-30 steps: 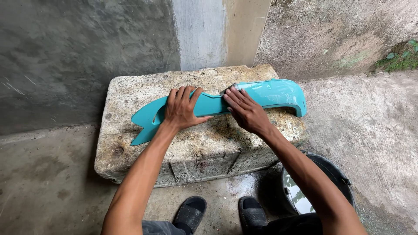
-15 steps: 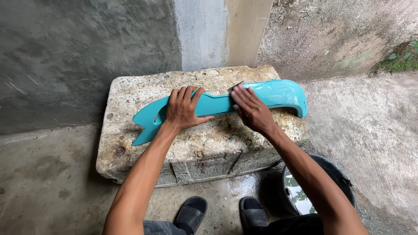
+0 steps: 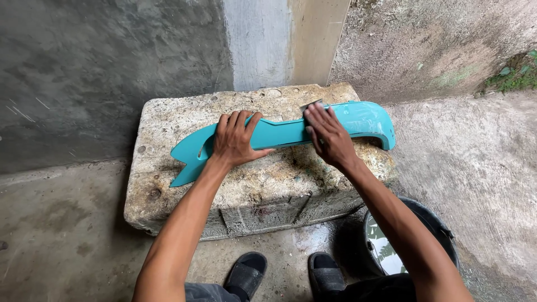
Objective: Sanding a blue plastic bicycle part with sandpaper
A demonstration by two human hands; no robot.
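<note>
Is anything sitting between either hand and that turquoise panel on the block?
Left hand lies flat on the turquoise panel, nothing between. Under the right hand, a small dark sheet separates fingers and panel.

We see turquoise plastic panel [image 3: 279, 133], glossy, wet sheen near curved end. Small grey abrasive sheet [image 3: 309, 106] under our right hand [image 3: 330, 137]. Concrete block [image 3: 251, 184] pale beige, mottled with brown and dark stains. Bucket [image 3: 442, 235] black. Sandals [image 3: 246, 273] black. Wall [image 3: 112, 72] dark grey; floor [image 3: 56, 235] brownish grey.
</note>
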